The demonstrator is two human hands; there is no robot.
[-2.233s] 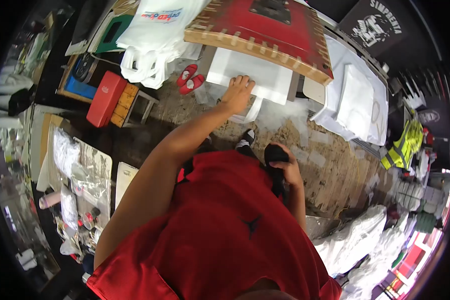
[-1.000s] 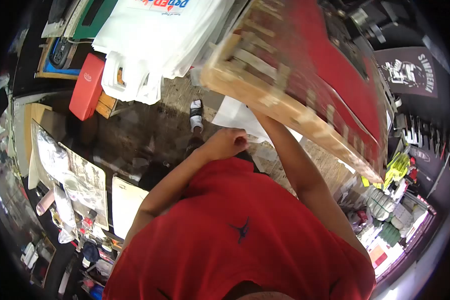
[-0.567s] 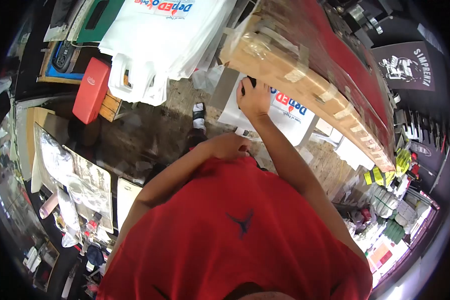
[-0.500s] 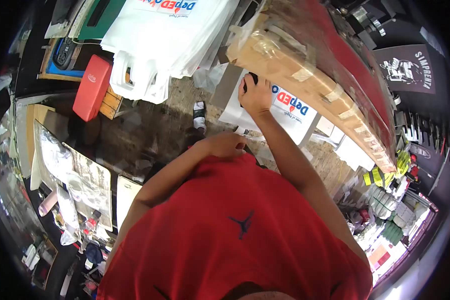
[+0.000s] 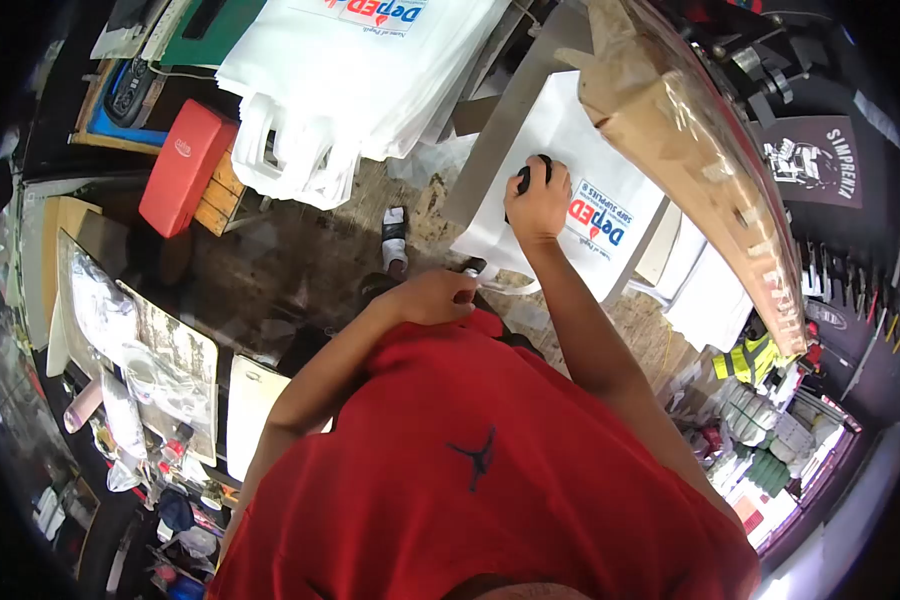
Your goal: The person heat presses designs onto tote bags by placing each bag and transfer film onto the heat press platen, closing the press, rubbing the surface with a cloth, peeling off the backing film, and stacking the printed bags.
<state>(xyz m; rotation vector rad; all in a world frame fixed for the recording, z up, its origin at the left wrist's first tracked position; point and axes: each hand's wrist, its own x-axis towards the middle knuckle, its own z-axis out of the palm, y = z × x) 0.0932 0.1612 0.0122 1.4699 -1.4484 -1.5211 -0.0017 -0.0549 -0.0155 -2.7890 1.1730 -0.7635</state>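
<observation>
My right hand (image 5: 540, 205) is wrapped round a black object (image 5: 534, 175), over the white bag (image 5: 595, 262) with blue and red "DepED" print. The bag lies flat on a grey board (image 5: 515, 130), its handle toward me. Above and to the right, a large frame edged with brown tape (image 5: 670, 155) stands tilted up, clear of the print. My left hand (image 5: 440, 297) is curled closed at the hem of the red shirt, close to the bag's handle; whatever its fingers may hold is hidden.
A pile of white printed bags (image 5: 360, 85) stands at the upper left, beside a red case (image 5: 187, 168) on a wooden stool (image 5: 220, 195). Plastic-wrapped items lie on a board (image 5: 175, 370) at the left. A yellow vest (image 5: 750, 358) hangs at the right.
The frame has tilted further up and right, uncovering more of the bag and its print. Earlier the left hand was on the bag; now the right hand with the black object is over it.
</observation>
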